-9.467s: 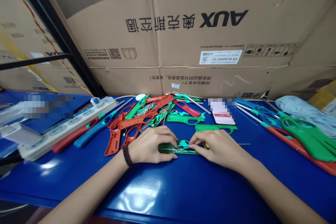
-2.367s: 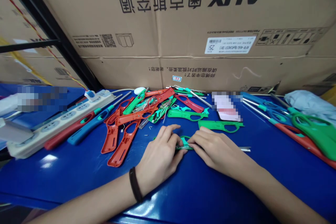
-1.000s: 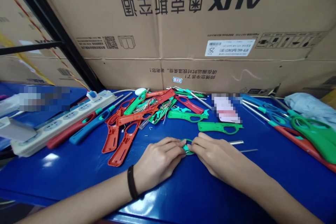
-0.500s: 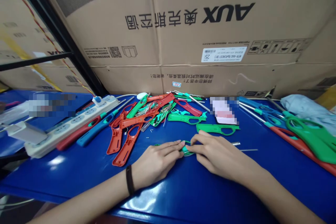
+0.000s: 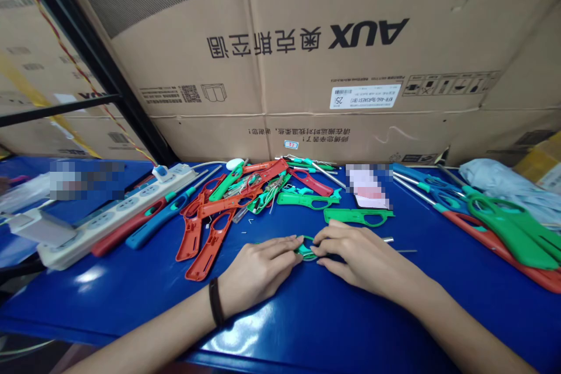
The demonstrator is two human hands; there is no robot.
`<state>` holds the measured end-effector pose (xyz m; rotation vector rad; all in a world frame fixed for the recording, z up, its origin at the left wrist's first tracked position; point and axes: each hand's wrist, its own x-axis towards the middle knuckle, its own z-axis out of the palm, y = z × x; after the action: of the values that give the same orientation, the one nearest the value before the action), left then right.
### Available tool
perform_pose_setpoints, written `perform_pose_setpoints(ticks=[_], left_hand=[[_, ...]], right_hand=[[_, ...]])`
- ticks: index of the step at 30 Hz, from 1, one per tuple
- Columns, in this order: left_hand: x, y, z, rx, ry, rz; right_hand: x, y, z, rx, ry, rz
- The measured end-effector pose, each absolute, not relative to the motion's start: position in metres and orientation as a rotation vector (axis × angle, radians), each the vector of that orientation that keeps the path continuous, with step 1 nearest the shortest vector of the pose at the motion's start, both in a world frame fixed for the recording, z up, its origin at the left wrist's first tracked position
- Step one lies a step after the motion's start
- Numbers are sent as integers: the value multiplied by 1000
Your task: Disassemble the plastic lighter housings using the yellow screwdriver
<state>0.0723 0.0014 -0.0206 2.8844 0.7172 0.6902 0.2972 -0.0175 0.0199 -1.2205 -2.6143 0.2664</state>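
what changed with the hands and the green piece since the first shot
The left hand has slid back toward the person, and the right hand sits close against it, covering the green piece down to a small loop; its dark part no longer shows. A short metal tube now shows to their right. The orange casings stayed put.

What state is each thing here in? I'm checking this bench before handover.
left hand: fingers closed on the small green plastic piece, black wristband on the wrist
right hand: fingers closed on the same piece
small green plastic piece: held between both hands, partly hidden
long green plastic shell: lying flat on the blue tabletop
orange-red plastic shell: lying flat, not held
white power strip: lying on the tabletop, sockets upward
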Motion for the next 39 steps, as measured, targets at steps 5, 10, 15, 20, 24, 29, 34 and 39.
perform_pose_setpoints(ticks=[5,10,15,20,24,29,34,39], left_hand=[[72,2,-20,2887,700,648],[74,3,-16,2681,731,727],[78,4,-13,2482,865,766],[81,2,-12,2459,921,775],[83,0,-11,2421,936,775],[87,0,-8,2341,1036,726],[87,5,0,2232,993,675],[89,4,2,2330,1028,658]], right_hand=[[292,-18,21,-1281,-2633,267],[297,-17,25,-1253,-2610,329],[303,-13,23,-1246,-2537,338],[301,-13,22,-1257,-2504,321],[300,-14,23,-1254,-2510,327],[300,-14,21,-1236,-2514,339],[300,-13,19,-1221,-2521,332],[303,-13,22,-1207,-2496,300]])
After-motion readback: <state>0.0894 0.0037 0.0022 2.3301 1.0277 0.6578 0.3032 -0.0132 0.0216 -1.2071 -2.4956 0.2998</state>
